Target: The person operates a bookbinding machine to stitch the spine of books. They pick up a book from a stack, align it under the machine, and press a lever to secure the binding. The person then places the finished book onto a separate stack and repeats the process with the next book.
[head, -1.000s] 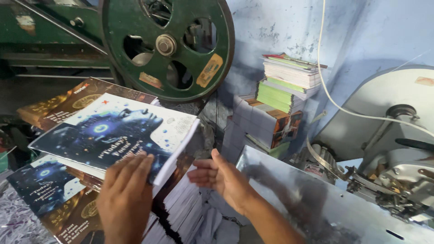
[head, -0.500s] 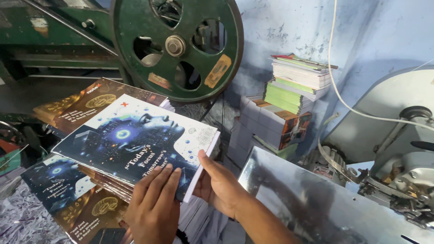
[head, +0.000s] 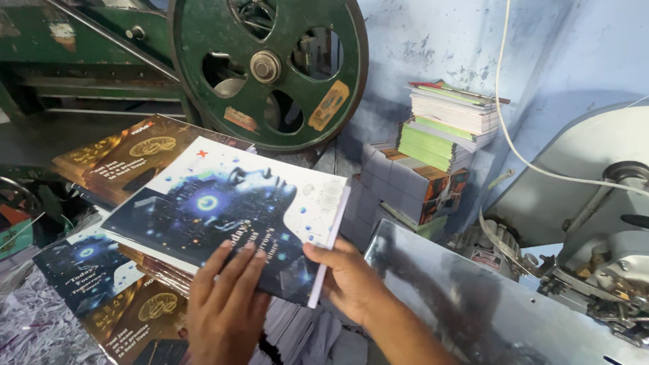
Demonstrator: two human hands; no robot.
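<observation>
Head cam, looking down. Left hand point(head: 226, 307) lies flat, fingers spread, on the near edge of the top book point(head: 226, 220), a dark blue and white cover w/ a glowing face. It presses down rather than clamping, so the grip is apart. Right hand point(head: 348, 280) at 3 o'clock of that book, thumb on the cover, fingers curled under the spine edge: grip clamped on the book's right side. Book sits tilted, near centre of view, on top of a stack of books point(head: 162, 260) whose page edges show underneath.

At 10 o'clock of the top book, a brown-gold cover pile point(head: 135, 155), partly tucked under it. At 7 o'clock, more copies lie overlapped: one blue cover point(head: 84, 267) and one brown-gold cover point(head: 145, 318).

Big green flywheel point(head: 267, 67) at 12 o'clock, part of a green machine behind. At 2 o'clock, a stack of green and white booklets point(head: 446, 128) against the blue wall, resting on wrapped bundles point(head: 412, 186). A shiny metal sheet point(head: 466, 297) runs at 4 o'clock, just beside the right wrist. White cable point(head: 514, 145) hangs down the wall. Grey-white machine point(head: 602, 209) at 3 o'clock, far right. Paper shreds point(head: 27, 324) at 8 o'clock.
</observation>
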